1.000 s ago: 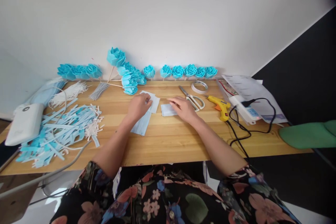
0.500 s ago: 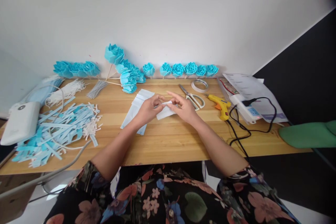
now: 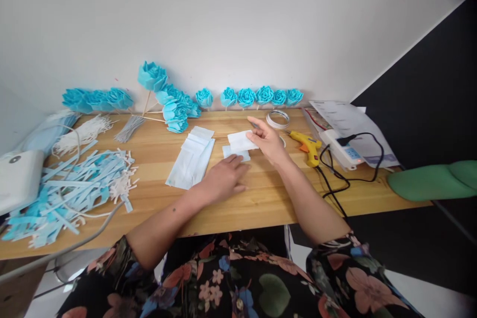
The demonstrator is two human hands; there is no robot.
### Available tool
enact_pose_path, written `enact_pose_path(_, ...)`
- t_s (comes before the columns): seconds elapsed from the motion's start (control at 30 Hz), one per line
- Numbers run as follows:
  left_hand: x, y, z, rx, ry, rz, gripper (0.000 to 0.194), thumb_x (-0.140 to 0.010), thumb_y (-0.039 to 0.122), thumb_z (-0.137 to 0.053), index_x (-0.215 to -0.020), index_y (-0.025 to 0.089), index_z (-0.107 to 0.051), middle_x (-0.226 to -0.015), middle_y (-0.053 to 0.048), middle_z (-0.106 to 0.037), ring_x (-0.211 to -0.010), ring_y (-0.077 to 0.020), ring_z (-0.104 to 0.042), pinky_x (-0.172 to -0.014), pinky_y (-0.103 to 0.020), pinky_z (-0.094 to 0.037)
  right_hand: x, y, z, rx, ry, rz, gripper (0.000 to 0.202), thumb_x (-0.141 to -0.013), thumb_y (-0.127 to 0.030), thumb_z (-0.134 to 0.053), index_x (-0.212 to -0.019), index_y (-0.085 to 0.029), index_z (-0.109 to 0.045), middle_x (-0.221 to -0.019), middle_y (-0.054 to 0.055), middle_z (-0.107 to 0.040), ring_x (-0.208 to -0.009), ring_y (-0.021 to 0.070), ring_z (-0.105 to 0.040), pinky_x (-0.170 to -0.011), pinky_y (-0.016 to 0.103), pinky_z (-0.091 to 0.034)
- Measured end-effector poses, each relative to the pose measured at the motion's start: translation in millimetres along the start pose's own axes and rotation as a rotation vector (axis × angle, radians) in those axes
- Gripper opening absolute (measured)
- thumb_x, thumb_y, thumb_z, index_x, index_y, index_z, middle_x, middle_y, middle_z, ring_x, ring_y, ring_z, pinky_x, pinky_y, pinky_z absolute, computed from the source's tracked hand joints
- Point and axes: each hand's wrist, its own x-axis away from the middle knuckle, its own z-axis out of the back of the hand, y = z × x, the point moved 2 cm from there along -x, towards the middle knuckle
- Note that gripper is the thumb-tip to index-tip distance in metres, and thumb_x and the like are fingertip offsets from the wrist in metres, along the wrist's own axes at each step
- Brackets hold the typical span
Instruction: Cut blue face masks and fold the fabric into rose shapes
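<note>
My right hand (image 3: 266, 141) pinches a small white rectangular sheet (image 3: 239, 140) between thumb and fingers, just above the table. Below it a light-blue piece of sheet (image 3: 244, 155) lies partly covered. Palm down, my left hand (image 3: 225, 179) rests with its fingers stretched out, the tips at the near edge of the light-blue piece. A stack of pale pleated sheets (image 3: 192, 159), looking like flattened face-mask material, lies to the left of that hand. Scissors are almost wholly hidden behind my right hand.
Blue paper-like roses (image 3: 175, 104) stand and lie along the wall. At left are cut strips (image 3: 89, 174), white cords (image 3: 85, 131), grey wires (image 3: 129, 128) and a white device (image 3: 22, 179). Tape (image 3: 278, 119), a yellow glue gun (image 3: 307, 146) and a power strip (image 3: 341, 149) lie right.
My hands have parted: the left has moved down towards me, while the right keeps the white sheet. A light-blue piece now shows on the table. The view has shifted slightly right.
</note>
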Motion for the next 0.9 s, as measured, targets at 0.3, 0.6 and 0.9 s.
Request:
enact_pose_path(0.3,0,1,-7.2,-0.071,-0.057,-0.025,0.048,-0.083,0.042,-0.067,-0.123,0.016,-0.061,-0.145,-0.017,-0.046,-0.129,-0.0332,-0.047,-0.107,-0.046,-0.038,3,19,-14,0.352,-0.114,0.010,0.056,-0.079,-0.022,-0.059,-0.135,-0.021,-0.054,-0.072,-0.002,-0.062,-0.061,0.0118,-0.054,-0.055,0.023,-0.043)
enact_pose_path(0.6,0,2,-7.5,-0.113,-0.065,-0.031,0.048,-0.084,0.043,-0.066,-0.123,0.016,-0.061,-0.141,-0.018,-0.048,-0.129,-0.0344,-0.045,-0.107,-0.045,-0.038,4,17,-13,0.679,-0.085,0.050,0.057,-0.082,-0.018,-0.056,-0.139,-0.024,-0.052,-0.083,0.000,-0.067,-0.067,0.0140,-0.058,-0.063,0.025,-0.044)
enact_pose_path(0.9,-4,13,5.5,0.068,0.083,-0.022,0.030,-0.098,0.026,-0.039,-0.092,0.015,-0.067,-0.089,-0.009,-0.069,-0.089,-0.0209,-0.064,-0.083,-0.035,-0.050,5,11,-14,0.772,-0.091,0.056,0.054,-0.082,-0.017,-0.055,-0.136,-0.022,-0.056,-0.073,-0.001,-0.065,-0.063,0.0138,-0.055,-0.060,0.024,-0.040)
